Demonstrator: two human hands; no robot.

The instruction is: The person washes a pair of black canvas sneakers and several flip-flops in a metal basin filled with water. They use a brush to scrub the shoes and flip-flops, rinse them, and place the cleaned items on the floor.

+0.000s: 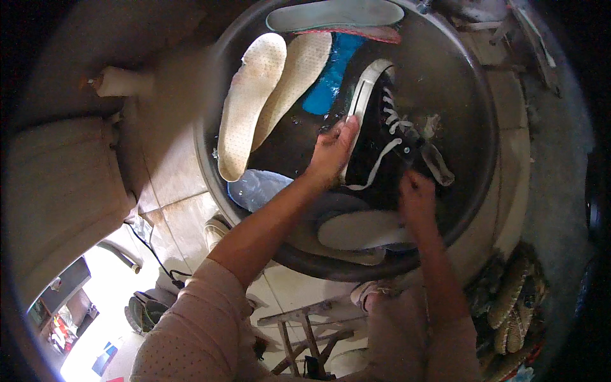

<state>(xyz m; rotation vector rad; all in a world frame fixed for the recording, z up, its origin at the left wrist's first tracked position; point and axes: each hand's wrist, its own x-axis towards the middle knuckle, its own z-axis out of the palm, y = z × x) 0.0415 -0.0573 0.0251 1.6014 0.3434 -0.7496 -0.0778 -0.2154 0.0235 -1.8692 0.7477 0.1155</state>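
Observation:
A black canvas high-top sneaker [377,119] with a white rubber sole edge and white laces lies on its side over dark water in a large round basin [487,119]. My left hand [334,153] grips it by the sole, thumb on the white edge. At its ankle opening is my right hand [417,196], fingers curled and slightly blurred; whether it pinches the fabric cannot be told. The shoe's tongue [437,164] sticks out to the right. Left of the shoe are a blue insole [329,76] and cream perforated insoles [253,105].
A grey insole [334,15] and a red-edged one rest at the basin's far rim. A blue-grey insole [258,188] and a beige one [363,230] lie on the near side. Woven shoes [513,310] stand at lower right, a small wooden stool [305,329] below, and a black cable [152,248] at left.

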